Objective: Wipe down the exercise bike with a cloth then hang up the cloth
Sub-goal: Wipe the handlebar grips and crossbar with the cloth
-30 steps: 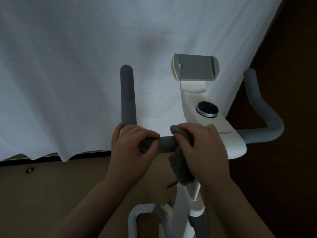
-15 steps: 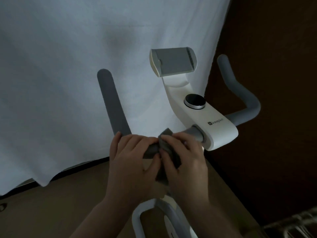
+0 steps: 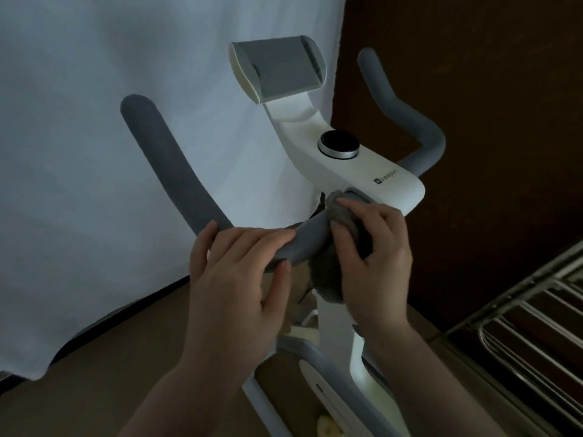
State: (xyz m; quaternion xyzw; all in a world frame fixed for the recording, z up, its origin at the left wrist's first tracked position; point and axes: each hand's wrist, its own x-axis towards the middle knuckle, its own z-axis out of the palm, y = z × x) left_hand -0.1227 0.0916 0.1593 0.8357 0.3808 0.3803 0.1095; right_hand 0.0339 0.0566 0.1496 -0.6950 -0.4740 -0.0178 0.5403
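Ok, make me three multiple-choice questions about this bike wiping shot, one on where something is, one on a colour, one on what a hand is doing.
1. Where is the cloth?
A. on the handlebar next to the white console
B. on the rack
C. on the floor

2. What colour is the handlebar padding?
A. red
B. grey
C. yellow

3. What is the left hand doing?
A. hanging free
B. turning the knob
C. gripping the handlebar

Answers: 1 A, the right hand holds the cloth around the bar beside the console. 2 B, the padding is grey all along the bar. 3 C, its fingers curl over the bar.
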